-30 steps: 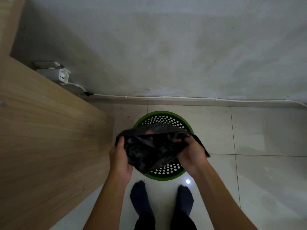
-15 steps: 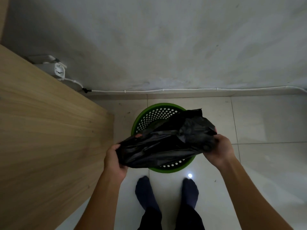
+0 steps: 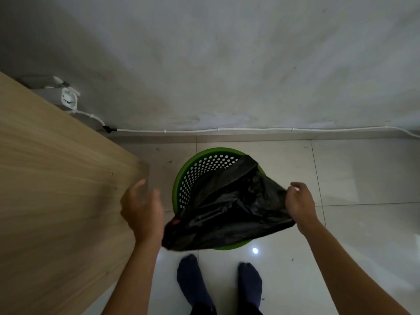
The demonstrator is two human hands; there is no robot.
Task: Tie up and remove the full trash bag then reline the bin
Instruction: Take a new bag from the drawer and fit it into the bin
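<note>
A green perforated bin (image 3: 193, 176) stands on the tiled floor by the wall. A black trash bag (image 3: 227, 212) hangs spread over its right and near side, covering much of the opening. My right hand (image 3: 298, 203) pinches the bag's right edge above the bin's right rim. My left hand (image 3: 142, 208), blurred, is off the bag to the left with its fingers spread and holds nothing. The bag's left corner hangs loose beside that wrist.
A wooden board (image 3: 56, 201) fills the left side, its corner close to the bin. A white cable (image 3: 250, 130) runs along the wall's base to a socket (image 3: 68, 100). My two dark-socked feet (image 3: 218, 285) stand just in front of the bin.
My left hand has let go of the bag and moved left, opening. My right hand has pulled the bag's edge farther right, and the bag has dropped lower over the bin.
</note>
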